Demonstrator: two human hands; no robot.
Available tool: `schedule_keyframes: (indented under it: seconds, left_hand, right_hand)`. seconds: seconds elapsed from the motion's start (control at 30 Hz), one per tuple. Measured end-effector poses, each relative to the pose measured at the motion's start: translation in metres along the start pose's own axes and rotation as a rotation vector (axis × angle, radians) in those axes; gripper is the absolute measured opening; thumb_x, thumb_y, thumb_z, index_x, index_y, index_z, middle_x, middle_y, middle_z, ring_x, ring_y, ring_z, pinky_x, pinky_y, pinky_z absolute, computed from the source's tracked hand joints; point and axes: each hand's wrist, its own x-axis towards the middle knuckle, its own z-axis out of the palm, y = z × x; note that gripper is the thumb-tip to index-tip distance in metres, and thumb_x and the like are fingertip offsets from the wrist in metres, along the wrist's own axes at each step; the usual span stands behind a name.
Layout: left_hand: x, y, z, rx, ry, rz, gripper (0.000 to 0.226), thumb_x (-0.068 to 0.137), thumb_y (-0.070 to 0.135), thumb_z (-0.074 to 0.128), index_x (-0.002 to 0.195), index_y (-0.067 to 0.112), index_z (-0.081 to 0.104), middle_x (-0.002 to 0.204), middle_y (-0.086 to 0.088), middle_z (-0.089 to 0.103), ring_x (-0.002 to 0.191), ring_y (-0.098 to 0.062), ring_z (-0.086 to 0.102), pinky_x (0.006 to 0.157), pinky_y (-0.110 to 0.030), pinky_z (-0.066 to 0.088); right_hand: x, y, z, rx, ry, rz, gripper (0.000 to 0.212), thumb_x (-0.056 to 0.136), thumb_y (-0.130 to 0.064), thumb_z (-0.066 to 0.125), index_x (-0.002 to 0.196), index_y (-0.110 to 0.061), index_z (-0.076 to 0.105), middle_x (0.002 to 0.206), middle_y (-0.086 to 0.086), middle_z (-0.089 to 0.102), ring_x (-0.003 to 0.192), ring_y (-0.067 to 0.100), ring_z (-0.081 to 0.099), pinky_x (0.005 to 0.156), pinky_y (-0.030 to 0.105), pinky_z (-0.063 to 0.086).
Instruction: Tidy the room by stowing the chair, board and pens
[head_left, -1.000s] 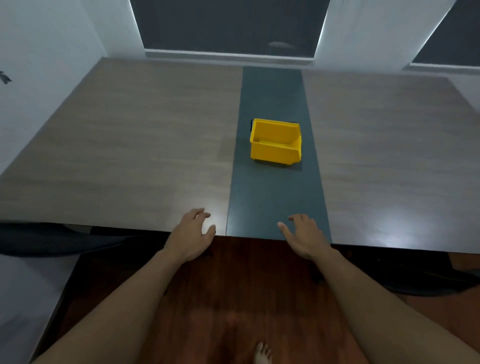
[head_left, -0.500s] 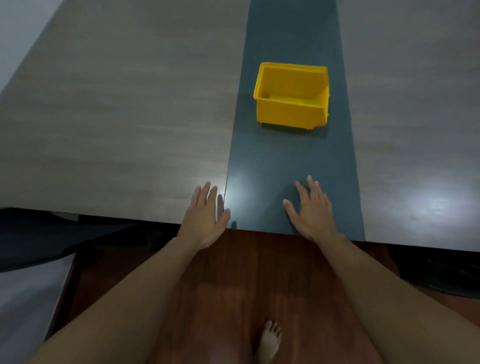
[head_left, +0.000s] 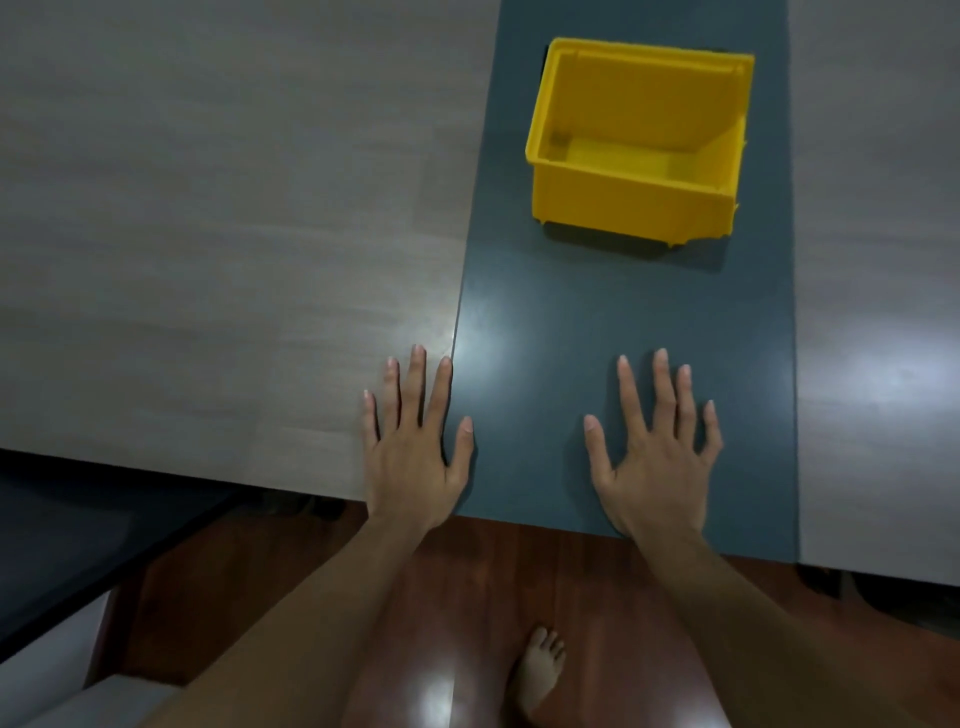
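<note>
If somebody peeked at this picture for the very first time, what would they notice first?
The bright yellow bin jumps out first: it sits empty on the dark strip running down the middle of the grey wooden table. Next come the two bare hands lying flat near the table's front edge, the left hand across the strip's left border, the right hand on the strip. Below, a bare foot stands on the reddish floor.

I see two bare forearms with no sleeves reaching into view. The left grip (head_left: 415, 457) and right grip (head_left: 657, 457) are ungloved hands without rings, watches or bands. The fingernails are short and plain. Below, one bare foot (head_left: 540, 670) shows, with no sock or shoe.
</note>
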Motion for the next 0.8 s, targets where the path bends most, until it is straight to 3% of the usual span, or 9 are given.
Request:
schedule_keyframes:
  seconds: [0.8]
  left_hand:
    - [0.0058, -0.0019, 0.0043, -0.043, 0.064, 0.009, 0.078, 0.105, 0.054, 0.041, 0.169, 0.035, 0.001, 0.179, 0.005, -0.008, 0.166, -0.025, -0.008, 0.130, -0.059, 0.012]
  right_hand:
    - [0.0067, -0.0023, 0.0003, 0.015, 0.028, -0.003, 0.077, 0.105, -0.066, 0.038, 0.169, -0.041, 0.006, 0.180, -0.005, -0.008, 0.166, 0.021, -0.007, 0.130, 0.059, 0.010]
